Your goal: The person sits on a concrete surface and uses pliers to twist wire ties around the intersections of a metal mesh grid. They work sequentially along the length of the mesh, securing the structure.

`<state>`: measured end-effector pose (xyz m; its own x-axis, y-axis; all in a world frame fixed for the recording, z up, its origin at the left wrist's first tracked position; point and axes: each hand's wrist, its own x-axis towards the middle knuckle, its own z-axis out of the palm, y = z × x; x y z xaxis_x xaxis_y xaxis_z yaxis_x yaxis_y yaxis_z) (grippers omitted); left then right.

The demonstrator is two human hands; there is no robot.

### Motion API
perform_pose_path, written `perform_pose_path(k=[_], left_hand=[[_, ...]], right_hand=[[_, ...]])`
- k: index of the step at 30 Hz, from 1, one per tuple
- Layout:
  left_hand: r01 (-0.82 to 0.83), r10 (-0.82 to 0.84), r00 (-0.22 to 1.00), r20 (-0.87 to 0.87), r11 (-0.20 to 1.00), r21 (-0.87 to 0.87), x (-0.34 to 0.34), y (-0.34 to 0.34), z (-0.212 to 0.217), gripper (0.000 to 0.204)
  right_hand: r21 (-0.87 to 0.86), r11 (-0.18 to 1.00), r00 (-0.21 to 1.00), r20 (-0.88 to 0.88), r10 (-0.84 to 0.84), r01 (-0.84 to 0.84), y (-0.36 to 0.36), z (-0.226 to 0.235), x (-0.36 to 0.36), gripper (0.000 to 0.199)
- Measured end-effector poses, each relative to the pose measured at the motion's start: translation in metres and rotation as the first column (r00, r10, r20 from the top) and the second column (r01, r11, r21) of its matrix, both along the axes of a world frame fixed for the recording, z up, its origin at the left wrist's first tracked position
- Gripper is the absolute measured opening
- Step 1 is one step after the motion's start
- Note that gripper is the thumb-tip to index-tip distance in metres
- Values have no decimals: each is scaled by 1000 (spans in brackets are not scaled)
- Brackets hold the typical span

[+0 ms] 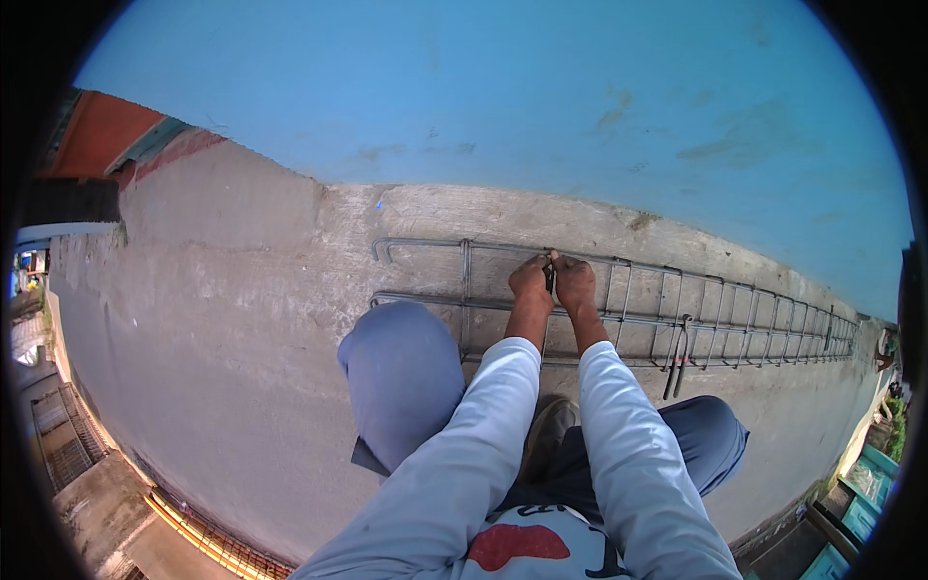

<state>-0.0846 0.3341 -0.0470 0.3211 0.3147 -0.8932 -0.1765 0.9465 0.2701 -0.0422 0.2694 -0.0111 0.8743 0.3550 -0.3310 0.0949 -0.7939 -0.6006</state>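
A long steel rebar cage [619, 317] lies across the concrete in front of me, with lengthwise bars joined by square stirrups and hooked bar ends at the left. My left hand [529, 278] and my right hand [577, 282] meet at its far top bar. Both are closed, knuckles up, gripping the cage where a stirrup crosses that bar. Between them shows a small dark piece, too hidden to name. Right of my hands, a pair of pincers [679, 360] with dark handles rests against the cage's near side.
Beyond the cage rises a blue wall [541, 106]. My bent left knee [401, 372] is close to the cage's left end, my right knee [710, 440] below the pincers. A shoe [549, 437] stands between my forearms. At the lower left runs the slab's edge, with a yellow beam [208, 536].
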Motion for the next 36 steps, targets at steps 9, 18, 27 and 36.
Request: perform_pose_path(k=[9, 18, 27, 36], left_hand=[[-78, 83, 974, 211, 996, -31, -10, -6, -20, 19], [407, -431, 897, 94, 891, 202, -26, 34, -14, 19], [908, -322, 85, -943, -366, 206, 9, 54, 67, 30], [922, -507, 165, -846, -227, 315, 35, 59, 26, 20]], right_hand=[[-24, 999, 998, 38, 45, -44, 0, -4, 0, 48], [15, 997, 997, -17, 78, -78, 11, -12, -3, 46], [-122, 932, 937, 26, 347, -342, -16, -29, 17, 43], [-62, 942, 943, 25, 331, -329, -13, -9, 11, 29]])
